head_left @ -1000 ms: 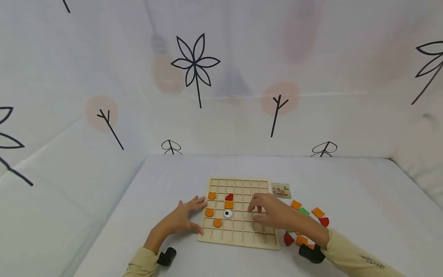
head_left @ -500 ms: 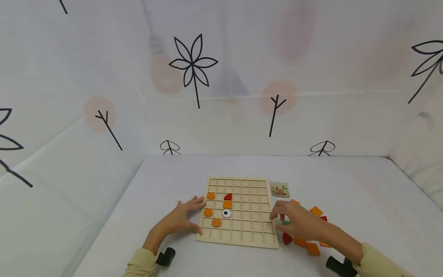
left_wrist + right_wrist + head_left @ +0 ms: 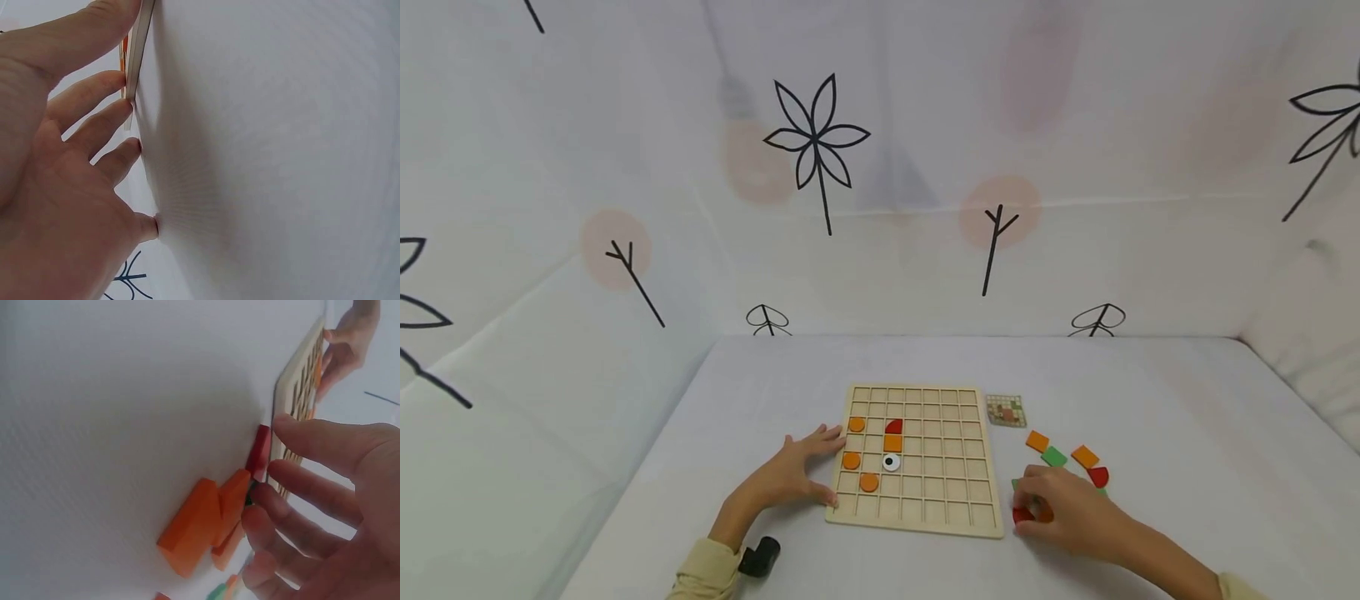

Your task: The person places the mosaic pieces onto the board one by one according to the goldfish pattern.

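A wooden grid board [image 3: 940, 508] lies flat on the table, bearing several orange discs [image 3: 868, 482], a red quarter-round piece [image 3: 894, 427], an orange square [image 3: 892, 443] and a white disc [image 3: 891, 462] with a black dot. My left hand [image 3: 793, 472] rests at the board's left edge, fingers spread, thumb near the front corner. Off the board's right side, my right hand [image 3: 1071, 512] is over the loose pieces. Its thumb and forefinger are apart beside a red piece [image 3: 259, 451]; no grip on it shows. Orange pieces [image 3: 190, 528] lie near those fingers.
Behind the right hand lie more loose pieces, among them an orange square [image 3: 1085, 457], a green piece [image 3: 1054, 457] and a red piece [image 3: 1099, 477]. A small pattern card [image 3: 1006, 411] lies by the board's far right corner. Patterned white cloth [image 3: 880, 275] hangs behind the table.
My right hand has moved from above the board's right part rightward and nearer, down to the loose pieces. The left hand stays at the board's edge. Pieces on the board look the same.
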Tool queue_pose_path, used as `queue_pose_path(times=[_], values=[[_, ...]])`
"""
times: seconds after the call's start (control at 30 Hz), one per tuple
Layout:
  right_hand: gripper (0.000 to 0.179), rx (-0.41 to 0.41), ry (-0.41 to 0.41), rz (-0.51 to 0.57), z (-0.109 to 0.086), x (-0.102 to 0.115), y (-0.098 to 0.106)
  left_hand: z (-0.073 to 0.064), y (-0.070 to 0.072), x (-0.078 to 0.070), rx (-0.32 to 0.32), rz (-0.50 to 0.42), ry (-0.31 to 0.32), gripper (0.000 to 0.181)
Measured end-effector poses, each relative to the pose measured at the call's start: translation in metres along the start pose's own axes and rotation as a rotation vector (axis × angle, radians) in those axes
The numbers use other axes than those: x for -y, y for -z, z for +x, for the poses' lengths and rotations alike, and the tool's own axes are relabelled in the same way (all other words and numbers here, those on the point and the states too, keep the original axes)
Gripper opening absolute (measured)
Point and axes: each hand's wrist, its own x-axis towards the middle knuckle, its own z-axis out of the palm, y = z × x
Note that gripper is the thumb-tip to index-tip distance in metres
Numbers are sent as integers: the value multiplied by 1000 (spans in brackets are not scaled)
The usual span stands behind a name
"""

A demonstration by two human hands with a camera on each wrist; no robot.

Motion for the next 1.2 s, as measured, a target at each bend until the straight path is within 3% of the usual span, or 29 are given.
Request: queue_pose_path(times=[0.27,0.63,1.2], values=[[21,-32,-36,-35,-1,3,-9,1,-2,2,-4,16,7,87],[15,37,49,67,1,5,-6,1,-2,-1,-5,15,17,87],[17,47,72,130,9,0,-7,0,0,-3,-4,20,11,88]])
